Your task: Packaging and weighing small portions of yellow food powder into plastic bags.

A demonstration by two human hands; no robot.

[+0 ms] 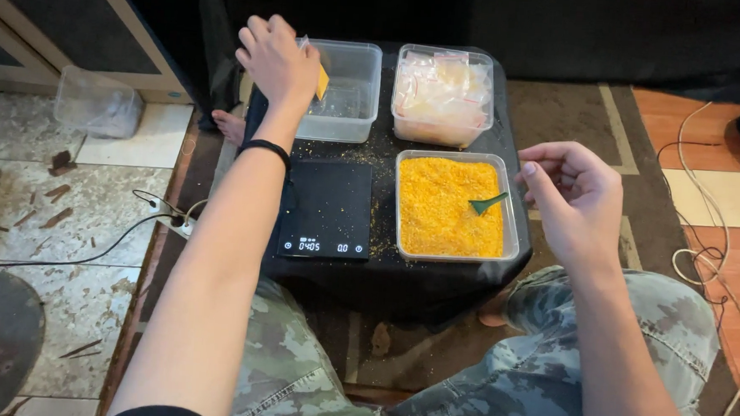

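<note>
Small clear bag (316, 77) with yellow-orange stuff inside, pinched in the left hand (276, 60) over the empty clear tub (350, 97) at the back left. Heap of similar clear bags (442, 87), some showing pink strips, stuffed in the tub (401, 91) at the back right. Black square scale (326, 207) in front of the empty tub, with a thin screen (316, 246) glowing white along its near edge.

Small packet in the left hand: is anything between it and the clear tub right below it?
Nothing visible. The left hand holds the small packet of orange grains at the rim of the clear tub, which is open and looks almost empty. The black scale lies nearer the person, out of the path.
</note>
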